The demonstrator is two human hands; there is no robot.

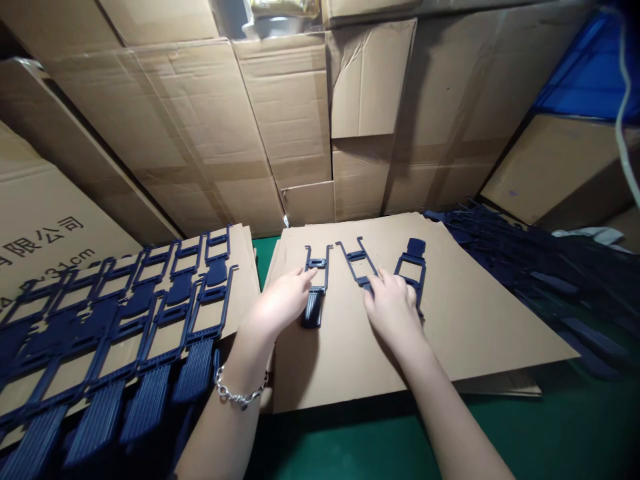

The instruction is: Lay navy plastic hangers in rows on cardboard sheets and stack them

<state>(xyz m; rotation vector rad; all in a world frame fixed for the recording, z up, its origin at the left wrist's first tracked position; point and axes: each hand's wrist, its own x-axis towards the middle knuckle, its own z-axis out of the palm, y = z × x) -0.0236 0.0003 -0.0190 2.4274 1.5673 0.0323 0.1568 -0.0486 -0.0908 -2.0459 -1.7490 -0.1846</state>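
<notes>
Three dark blue plastic frames with hooked or tabbed ends lie on a cardboard sheet [465, 327]. My left hand [285, 303] has its fingers closed at the side of the left frame [327, 270], whose ribbed black handle-like end points toward me. My right hand [395, 307] is palm down, its fingertips closed on the near end of the tilted middle frame [356, 256]. The undersides of those fingers are hidden. Close beside the right hand, partly covered by it, is the right frame [415, 248], its rounded tab pointing away.
Rows of similar frames [205, 313] cover another cardboard sheet at left. A dark heap of plastic parts [530, 280] lies at right on the green table [380, 447]. Stacked cardboard boxes [185, 127] form a wall behind. A pale cable [623, 113] hangs at far right.
</notes>
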